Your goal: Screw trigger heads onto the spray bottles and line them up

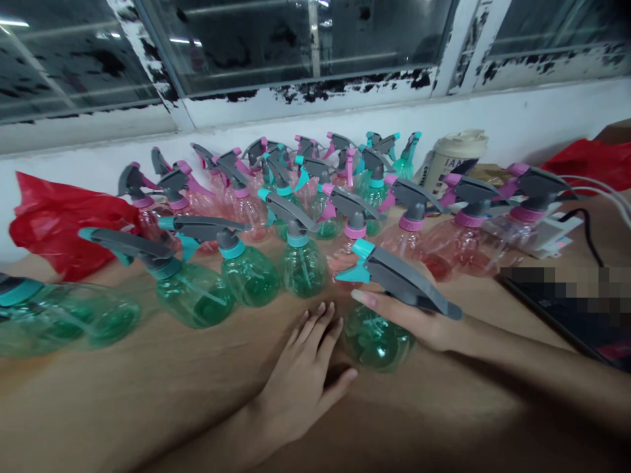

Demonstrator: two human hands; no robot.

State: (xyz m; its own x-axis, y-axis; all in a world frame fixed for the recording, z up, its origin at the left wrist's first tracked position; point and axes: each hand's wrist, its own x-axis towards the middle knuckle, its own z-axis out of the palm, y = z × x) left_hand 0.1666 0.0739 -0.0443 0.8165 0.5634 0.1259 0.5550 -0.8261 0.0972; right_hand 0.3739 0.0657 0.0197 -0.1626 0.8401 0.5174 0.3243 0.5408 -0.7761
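Observation:
My right hand (419, 322) grips a green spray bottle (377, 338) just under its grey and teal trigger head (394, 276), near the middle of the wooden table (148, 401). Fingers wrap the neck, so the hand is closed on it. My left hand (305, 368) lies flat on the table beside the bottle's left flank, fingers stretched out and apart, holding nothing. Several more green spray bottles (300, 263) stand in a row just behind.
Several pink spray bottles (409, 230) crowd the back toward the white wall. A red plastic bag (54, 220) lies at left, another red bag (591, 161) at far right. A white tub (451, 161), a power strip (552, 240) with cables and a dark tablet (582, 315) sit at right.

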